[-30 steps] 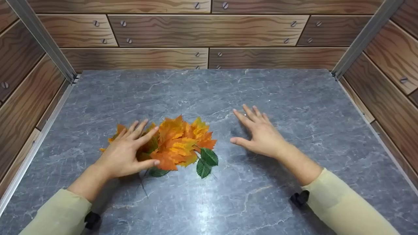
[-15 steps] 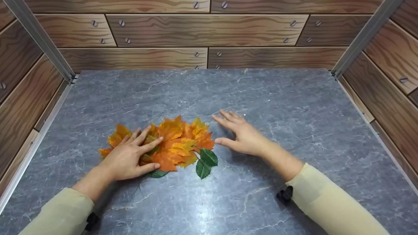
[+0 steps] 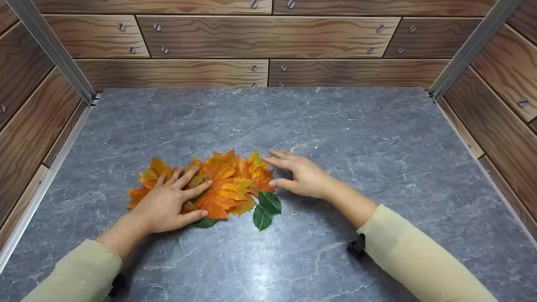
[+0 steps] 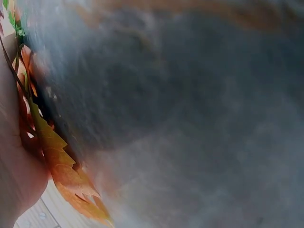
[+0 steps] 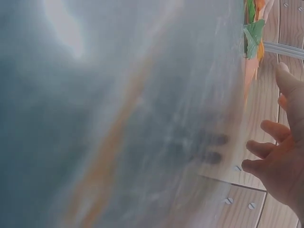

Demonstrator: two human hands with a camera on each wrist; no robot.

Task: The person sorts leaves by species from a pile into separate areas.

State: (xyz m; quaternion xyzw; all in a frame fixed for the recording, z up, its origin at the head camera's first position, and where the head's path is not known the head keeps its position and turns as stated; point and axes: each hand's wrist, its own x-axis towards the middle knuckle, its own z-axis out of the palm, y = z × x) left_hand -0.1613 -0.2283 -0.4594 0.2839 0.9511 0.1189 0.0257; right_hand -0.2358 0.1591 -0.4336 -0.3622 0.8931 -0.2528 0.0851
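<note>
Orange and yellow artificial maple leaves [image 3: 226, 184] lie in a bunch on the grey marbled table, left of the middle. Two green leaves [image 3: 267, 207] stick out at the bunch's near right side, and another green leaf [image 3: 204, 222] shows by the left thumb. My left hand [image 3: 168, 205] rests on the left part of the bunch with its fingers spread. In the left wrist view an orange leaf [image 4: 66, 166] and thin dark stems show beside the palm. My right hand [image 3: 304, 176] is at the bunch's right edge, fingers extended; whether its tips touch the leaves I cannot tell.
The grey marbled table [image 3: 356, 126] stretches out around the leaves. Wood-patterned panels [image 3: 268, 37] stand along the back and both sides, with metal posts [image 3: 470, 54] at the back corners. Black wrist straps [image 3: 356, 246] show at the sleeves.
My right hand has moved left, from a spot well apart from the leaves to their right edge. My left hand has lowered onto the bunch and shifted slightly right.
</note>
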